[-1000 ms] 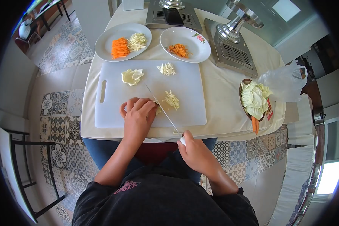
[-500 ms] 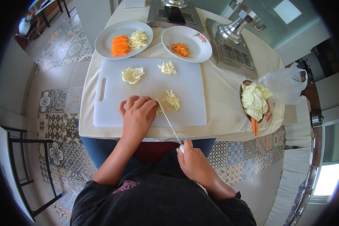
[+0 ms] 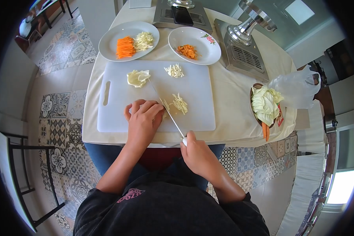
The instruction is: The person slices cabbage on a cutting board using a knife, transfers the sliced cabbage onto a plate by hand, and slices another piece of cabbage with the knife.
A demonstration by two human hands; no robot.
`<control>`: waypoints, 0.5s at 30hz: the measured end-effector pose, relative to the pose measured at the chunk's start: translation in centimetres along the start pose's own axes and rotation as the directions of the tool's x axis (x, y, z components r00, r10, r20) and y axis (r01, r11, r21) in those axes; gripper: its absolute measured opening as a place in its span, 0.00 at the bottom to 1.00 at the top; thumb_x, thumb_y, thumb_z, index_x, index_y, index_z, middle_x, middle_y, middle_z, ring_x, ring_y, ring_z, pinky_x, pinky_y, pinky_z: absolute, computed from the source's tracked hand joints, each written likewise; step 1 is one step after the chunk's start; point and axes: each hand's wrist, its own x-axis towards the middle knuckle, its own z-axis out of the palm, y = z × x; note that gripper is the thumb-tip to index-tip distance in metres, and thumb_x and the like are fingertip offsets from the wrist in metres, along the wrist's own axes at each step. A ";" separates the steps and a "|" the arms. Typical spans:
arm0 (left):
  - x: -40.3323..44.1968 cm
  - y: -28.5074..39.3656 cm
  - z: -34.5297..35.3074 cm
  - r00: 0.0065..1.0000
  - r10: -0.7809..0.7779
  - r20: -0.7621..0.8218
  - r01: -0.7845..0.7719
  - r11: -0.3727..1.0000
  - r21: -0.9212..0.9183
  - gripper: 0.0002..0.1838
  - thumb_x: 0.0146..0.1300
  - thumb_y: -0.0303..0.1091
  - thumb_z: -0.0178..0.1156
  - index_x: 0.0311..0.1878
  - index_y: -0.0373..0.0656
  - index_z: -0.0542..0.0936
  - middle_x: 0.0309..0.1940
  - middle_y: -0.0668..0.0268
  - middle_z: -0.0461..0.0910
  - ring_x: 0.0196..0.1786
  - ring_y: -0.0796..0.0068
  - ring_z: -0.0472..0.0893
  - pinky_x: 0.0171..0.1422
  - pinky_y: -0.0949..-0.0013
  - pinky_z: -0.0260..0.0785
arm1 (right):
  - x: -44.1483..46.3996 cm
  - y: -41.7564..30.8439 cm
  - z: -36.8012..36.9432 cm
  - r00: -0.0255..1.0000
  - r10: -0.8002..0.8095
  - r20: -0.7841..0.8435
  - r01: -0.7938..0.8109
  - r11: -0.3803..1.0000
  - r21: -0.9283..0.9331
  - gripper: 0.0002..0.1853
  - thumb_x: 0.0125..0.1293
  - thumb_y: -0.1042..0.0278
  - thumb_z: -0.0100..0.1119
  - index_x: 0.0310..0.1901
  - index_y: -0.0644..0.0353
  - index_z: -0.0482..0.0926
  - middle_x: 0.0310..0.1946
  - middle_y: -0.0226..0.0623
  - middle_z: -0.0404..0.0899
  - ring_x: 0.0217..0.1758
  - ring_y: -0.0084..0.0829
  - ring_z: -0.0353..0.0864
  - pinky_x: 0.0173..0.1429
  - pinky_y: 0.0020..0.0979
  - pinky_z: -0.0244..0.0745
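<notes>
White board [image 3: 200,122] is set beneath the cabbage [image 3: 165,114], which is pinned under the left hand's [image 3: 143,120] curled grip, apparently for steadiness; the knife [image 3: 175,122] is clasped by its handle in the right hand [image 3: 196,153].

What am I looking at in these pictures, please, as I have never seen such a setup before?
There is no machine here: a camera on a person's head looks forward and down, so every picture shares that viewpoint. The wearer's bare right hand holds a white-handled knife. The bare left hand rests over pale pieces, mostly hidden, on a white cutting board. Two piles of shredded cabbage and a cabbage leaf piece also lie there. Beyond are an oval plate of carrot strips and pale shreds, and a flowered plate of orange shreds. More cabbage sits at right.
</notes>
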 end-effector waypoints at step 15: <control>-0.3 0.1 0.0 1.000 0.007 0.005 -0.007 1.000 0.013 0.09 0.60 0.32 0.69 0.44 0.54 0.83 0.45 0.78 0.82 0.57 0.66 0.76 0.69 0.46 0.55 | -3.8 2.0 -2.6 0.998 0.047 -0.047 -0.050 0.997 -0.066 0.14 0.75 0.61 0.52 0.44 0.66 0.65 0.26 0.59 0.81 0.33 0.64 0.81 0.38 0.60 0.73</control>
